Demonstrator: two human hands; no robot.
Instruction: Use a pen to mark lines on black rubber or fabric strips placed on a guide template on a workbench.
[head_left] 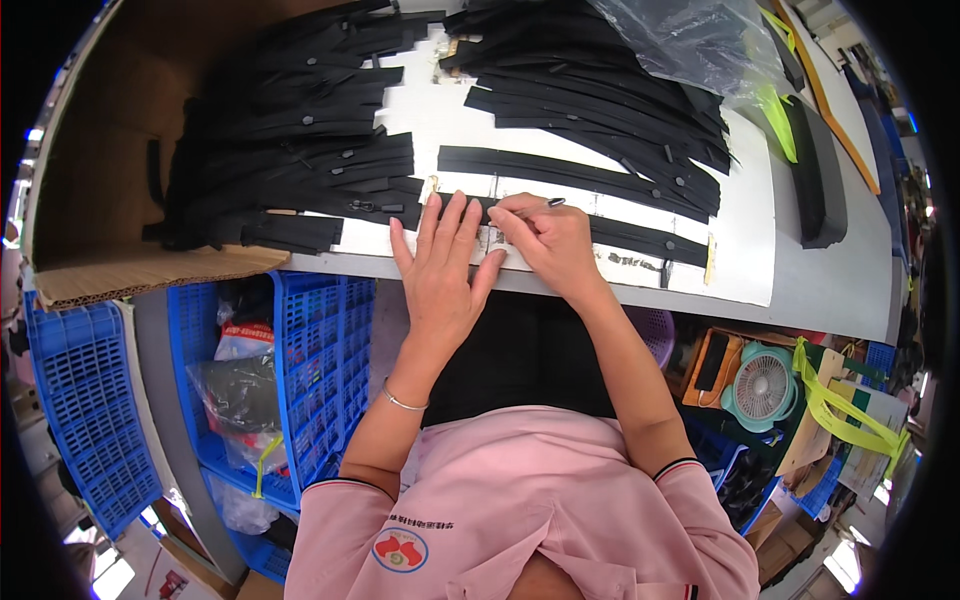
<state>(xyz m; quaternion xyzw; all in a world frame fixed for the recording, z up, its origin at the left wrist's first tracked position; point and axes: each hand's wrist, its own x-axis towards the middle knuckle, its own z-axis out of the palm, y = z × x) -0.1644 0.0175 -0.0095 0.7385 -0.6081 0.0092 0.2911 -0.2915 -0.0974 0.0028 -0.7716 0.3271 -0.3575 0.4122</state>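
My left hand [446, 250] lies with fingers spread, pressing the left part of a long black zipper strip [640, 241] onto a white board [745, 230]. Close beside it, my right hand [548, 240] is closed in a writing grip around a slim pen [556, 202]. The pen's upper end shows above the hand; its tip is hidden under the fingers. Dark marks run along the board near the strip. Just beyond it lies another black zipper strip [570, 172], straight and parallel.
More black zippers [290, 130] are heaped at the left, partly inside a cardboard box [110, 120]. A second pile [600, 90] lies at the far right under a clear plastic bag [700, 45]. Below the table are blue crates [325, 350] and a small teal fan [765, 388].
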